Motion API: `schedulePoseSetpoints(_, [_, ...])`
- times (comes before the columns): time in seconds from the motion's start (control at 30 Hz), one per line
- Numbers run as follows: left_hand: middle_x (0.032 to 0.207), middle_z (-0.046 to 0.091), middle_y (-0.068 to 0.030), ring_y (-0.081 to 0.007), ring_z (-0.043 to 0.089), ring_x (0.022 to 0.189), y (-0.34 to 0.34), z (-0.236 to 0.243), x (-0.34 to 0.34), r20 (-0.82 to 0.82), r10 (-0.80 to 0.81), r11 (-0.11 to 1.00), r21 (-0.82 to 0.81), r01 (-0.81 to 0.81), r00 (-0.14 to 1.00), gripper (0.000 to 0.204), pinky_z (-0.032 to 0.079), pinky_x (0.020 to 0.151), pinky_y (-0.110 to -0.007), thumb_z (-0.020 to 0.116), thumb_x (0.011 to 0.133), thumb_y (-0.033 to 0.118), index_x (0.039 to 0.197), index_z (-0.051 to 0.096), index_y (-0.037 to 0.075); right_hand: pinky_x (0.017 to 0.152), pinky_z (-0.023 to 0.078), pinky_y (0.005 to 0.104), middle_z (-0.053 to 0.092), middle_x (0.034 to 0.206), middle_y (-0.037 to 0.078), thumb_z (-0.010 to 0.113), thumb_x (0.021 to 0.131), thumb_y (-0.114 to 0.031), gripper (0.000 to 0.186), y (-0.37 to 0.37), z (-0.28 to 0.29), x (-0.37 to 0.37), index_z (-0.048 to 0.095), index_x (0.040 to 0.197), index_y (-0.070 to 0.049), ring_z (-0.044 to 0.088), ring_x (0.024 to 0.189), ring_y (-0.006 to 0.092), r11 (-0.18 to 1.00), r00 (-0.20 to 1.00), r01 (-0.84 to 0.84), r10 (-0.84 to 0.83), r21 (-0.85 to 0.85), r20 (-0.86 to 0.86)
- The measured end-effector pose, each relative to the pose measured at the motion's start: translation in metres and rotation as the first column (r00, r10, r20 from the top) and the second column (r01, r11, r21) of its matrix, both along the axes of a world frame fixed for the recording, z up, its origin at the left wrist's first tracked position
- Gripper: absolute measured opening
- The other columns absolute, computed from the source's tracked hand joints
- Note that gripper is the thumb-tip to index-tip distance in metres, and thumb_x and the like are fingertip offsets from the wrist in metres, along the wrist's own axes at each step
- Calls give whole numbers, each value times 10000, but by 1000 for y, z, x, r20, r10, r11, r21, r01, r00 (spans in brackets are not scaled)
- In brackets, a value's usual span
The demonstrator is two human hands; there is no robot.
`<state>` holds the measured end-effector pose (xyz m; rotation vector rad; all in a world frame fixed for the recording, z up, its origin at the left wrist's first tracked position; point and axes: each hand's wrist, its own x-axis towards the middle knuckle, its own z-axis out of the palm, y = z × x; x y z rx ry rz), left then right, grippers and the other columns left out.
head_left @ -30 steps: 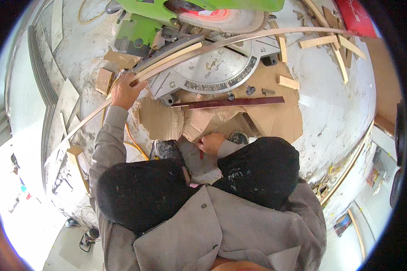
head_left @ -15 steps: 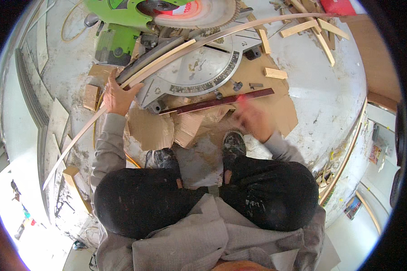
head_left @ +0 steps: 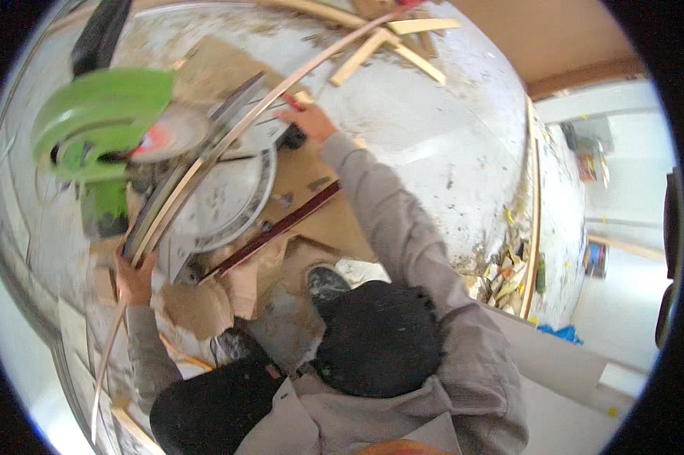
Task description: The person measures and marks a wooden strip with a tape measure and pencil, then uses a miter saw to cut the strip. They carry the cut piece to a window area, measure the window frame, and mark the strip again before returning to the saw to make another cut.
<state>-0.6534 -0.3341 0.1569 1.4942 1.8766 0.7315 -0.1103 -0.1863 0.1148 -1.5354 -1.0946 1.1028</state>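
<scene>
A long thin wooden strip (head_left: 320,59) lies slantwise across the bed (head_left: 224,201) of a green miter saw (head_left: 103,114), beside a shorter pale strip (head_left: 169,206) along the fence. At the near end of the fence, my left hand (head_left: 135,279) is closed around the long strip. My right hand (head_left: 310,121) reaches out beyond the bed, close to the strip, with a small red object (head_left: 292,102) in its fingers. Blur hides what kind it is. The saw blade (head_left: 181,130) stands left of the strips. Nearer me, a dark red strip (head_left: 277,229) rests on cardboard.
Pale wood offcuts (head_left: 391,49) lie piled at the far side. Torn cardboard (head_left: 198,307) covers the floor before my shoes (head_left: 328,284). Scraps (head_left: 501,277) gather beside a long wooden edge (head_left: 533,227) on the right. Panels (head_left: 34,303) lean along the left.
My right hand has moved from near the dark red strip to the far part of the long strip. The view has turned right. My left hand keeps its grip.
</scene>
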Motion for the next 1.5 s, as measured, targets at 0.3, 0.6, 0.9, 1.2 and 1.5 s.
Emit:
schedulePoseSetpoints(0.3, [1174, 723, -231, -318, 732, 996, 10, 28, 17, -6, -47, 999, 9, 47, 999, 793, 594, 872, -423, 891, 793, 236, 1431, 501, -28, 473, 387, 342, 598, 733, 28, 876, 778, -466, 522, -20, 22, 21, 692, 971, -18, 505, 555, 139, 958, 989, -98, 64, -268, -132])
schedulePoseSetpoints(0.6, [1275, 679, -211, -277, 703, 1063, 16, 40, 22, 414, 33, 993, -120, 19, 910, 801, 588, 894, -404, 894, 783, 112, 1439, 466, -55, 624, 537, 293, 723, 937, 48, 813, 906, -313, 442, -49, 15, 30, 702, 1178, 18, 665, 730, 122, 991, 996, -9, -3, -136, -88])
schedulePoseSetpoints(0.9, [1238, 698, -245, -360, 707, 1097, 12, 45, 15, -167, -98, 995, -23, 95, 981, 921, 566, 929, -420, 923, 701, 329, 1434, 486, -20, 598, 489, 308, 616, 731, 4, 833, 844, -491, 544, -82, 25, 41, 734, 991, 23, 573, 662, 106, 961, 990, 84, -49, -265, 135])
schedulePoseSetpoints(1.2, [1107, 743, -199, -339, 721, 1042, 16, 46, 11, -211, -128, 989, -101, 108, 969, 871, 552, 935, -442, 909, 694, 311, 1414, 504, 33, 410, 390, 363, 539, 632, 35, 801, 779, -676, 728, -78, -6, 33, 652, 991, 4, 475, 458, 151, 942, 967, 33, 54, -334, 248])
schedulePoseSetpoints(1.5, [1133, 728, -202, -370, 710, 1042, -4, 45, 27, -237, -89, 993, -102, 66, 967, 825, 545, 924, -469, 884, 731, 352, 1372, 504, -1, 403, 389, 388, 492, 572, 66, 692, 864, -699, 734, -63, 0, 36, 623, 966, 25, 500, 430, 217, 928, 967, -21, 113, -373, 228])
